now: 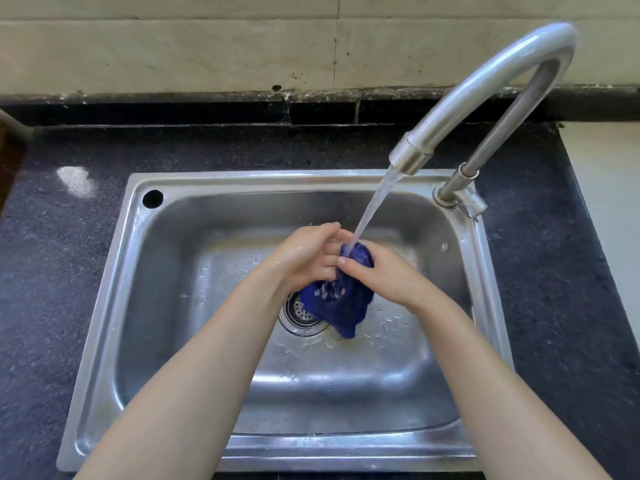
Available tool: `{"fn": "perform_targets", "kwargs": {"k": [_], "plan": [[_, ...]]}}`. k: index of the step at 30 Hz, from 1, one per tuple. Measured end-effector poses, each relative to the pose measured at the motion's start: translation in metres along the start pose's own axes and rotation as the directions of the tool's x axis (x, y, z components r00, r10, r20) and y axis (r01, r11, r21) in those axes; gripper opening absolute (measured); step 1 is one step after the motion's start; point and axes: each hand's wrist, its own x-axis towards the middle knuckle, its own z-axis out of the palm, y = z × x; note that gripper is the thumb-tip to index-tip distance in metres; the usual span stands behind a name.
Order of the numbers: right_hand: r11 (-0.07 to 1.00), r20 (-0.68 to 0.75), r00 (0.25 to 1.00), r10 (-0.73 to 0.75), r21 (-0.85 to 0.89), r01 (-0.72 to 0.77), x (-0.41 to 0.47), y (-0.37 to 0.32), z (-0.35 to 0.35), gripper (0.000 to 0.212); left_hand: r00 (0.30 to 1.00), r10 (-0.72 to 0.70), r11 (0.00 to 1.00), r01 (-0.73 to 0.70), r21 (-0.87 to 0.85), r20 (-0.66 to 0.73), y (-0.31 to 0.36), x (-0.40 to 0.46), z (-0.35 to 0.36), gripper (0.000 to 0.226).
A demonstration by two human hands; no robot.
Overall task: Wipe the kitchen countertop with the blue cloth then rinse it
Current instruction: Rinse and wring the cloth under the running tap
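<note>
The cloth (343, 303) is dark blue all over. The sink (104, 341) is shiny silver-grey, and so is the tap (485, 88). The worktop (52, 271) is black with tiny pale speckles. The wall (173, 53) behind is cream with faint brown marks. The water (375, 202) looks clear and whitish.

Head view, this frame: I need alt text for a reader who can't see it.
Two bare hands, left hand and right hand, grip a bunched blue cloth under water running from a curved steel faucet. They hold it over the drain of a steel sink set in a dark speckled countertop.
</note>
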Motion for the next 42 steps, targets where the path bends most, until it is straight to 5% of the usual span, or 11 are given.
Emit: {"fn": "perform_targets", "kwargs": {"k": [3,7,11,17,24,27,31,33,36,39,42], "plan": [[0.961,-0.071,0.997,-0.006,-0.277,-0.014,0.002,-0.010,-0.011,0.031,0.998,0.037,0.996,-0.033,0.080,-0.042,-0.009,-0.001,0.000,0.025],[0.972,-0.125,0.992,-0.004,0.231,0.033,0.000,-0.030,-0.022,0.029,0.992,0.126,0.985,-0.124,0.123,-0.004,-0.032,-0.007,0.018,0.025],[0.980,-0.384,0.921,-0.058,0.155,0.126,-0.003,-0.033,-0.041,0.028,0.971,0.238,0.917,-0.225,0.329,0.000,-0.050,-0.002,0.016,0.037],[0.989,-0.459,0.877,-0.144,-0.105,0.108,-0.015,-0.019,-0.045,0.029,0.899,0.350,0.574,-0.428,0.698,0.264,-0.046,0.001,-0.006,0.017],[0.993,-0.607,0.786,-0.115,-0.092,0.075,-0.022,-0.002,-0.039,0.030,0.879,0.452,0.388,-0.347,0.854,0.152,-0.041,-0.009,-0.037,0.019],[0.999,-0.579,0.814,-0.046,-0.017,0.045,-0.019,0.008,-0.029,0.024,0.937,0.345,0.689,-0.287,0.665,0.047,-0.040,-0.015,-0.043,0.029],[0.901,-0.603,0.780,0.169,0.414,0.125,-0.022,0.001,-0.006,0.027,0.948,0.292,0.877,-0.214,0.430,-0.124,-0.031,-0.018,-0.019,0.048],[0.874,-0.568,0.812,0.136,0.455,0.171,-0.027,-0.010,0.016,0.027,0.969,0.136,0.991,-0.131,0.040,-0.206,-0.027,-0.012,0.000,0.054],[0.970,-0.529,0.840,-0.123,0.115,0.214,-0.028,-0.029,0.066,0.031,0.996,0.043,0.793,-0.078,-0.604,-0.072,-0.031,-0.011,0.042,0.046],[0.950,-0.651,0.717,-0.248,-0.309,0.049,0.002,-0.024,0.060,0.042,0.976,0.017,0.622,-0.179,-0.762,-0.216,-0.027,-0.009,0.055,0.027],[0.972,-0.637,0.771,0.004,-0.180,-0.154,0.030,-0.015,0.028,0.044,0.997,-0.063,0.775,0.069,-0.628,0.033,-0.031,0.000,0.061,0.024]]}}
